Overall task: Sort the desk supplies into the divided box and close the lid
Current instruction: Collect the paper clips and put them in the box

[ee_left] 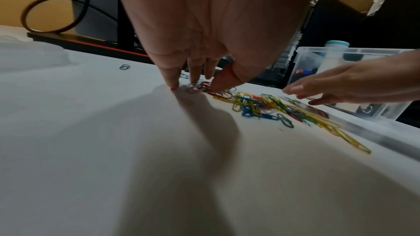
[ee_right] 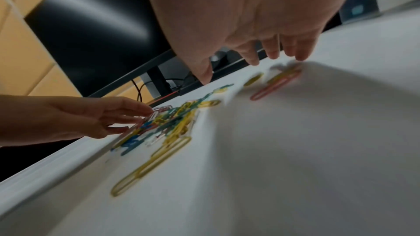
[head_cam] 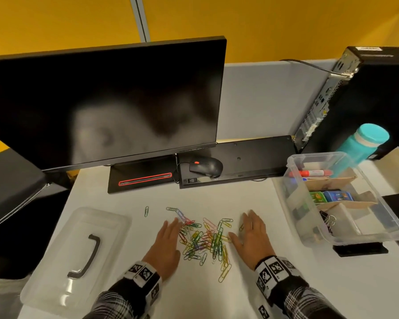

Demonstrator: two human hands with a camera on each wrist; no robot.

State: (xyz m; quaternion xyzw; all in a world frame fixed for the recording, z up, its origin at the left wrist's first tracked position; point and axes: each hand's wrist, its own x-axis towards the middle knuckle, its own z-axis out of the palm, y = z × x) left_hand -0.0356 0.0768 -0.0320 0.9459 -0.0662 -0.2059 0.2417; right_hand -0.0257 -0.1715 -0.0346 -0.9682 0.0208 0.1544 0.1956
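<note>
- Big loose pile of coloured paper clips (head_cam: 203, 240) sits on the white desk (head_cam: 129, 203), right between both hands.
- Left hand (head_cam: 165, 244) is flat-ish on the left edge of the pile, fingers (ee_left: 172, 78) stretched out with the tips down on the desk, touching the nearest clips. Not gripping anything.
- Right hand (head_cam: 253, 236) is on the right edge of the pile, fingers (ee_right: 252, 55) spread and straight, tips at the desk by a few stray clips. Holding nothing either.
- One green clip (head_cam: 146, 211) lies off on its own, up and left of the pile.
- The clear divided box (head_cam: 293, 203) is at the right of the desk, open, with markers (head_cam: 309, 173), small colourful packs (head_cam: 329, 196) and some binder clips (head_cam: 327, 221) in separate sections.
- Its clear lid (head_cam: 55, 284), black handle up, lies on the desk left of the hands, well apart from the box.
- Dark monitor (head_cam: 101, 104), mouse (head_cam: 206, 166) and teal bottle (head_cam: 364, 141) at the back.
</note>
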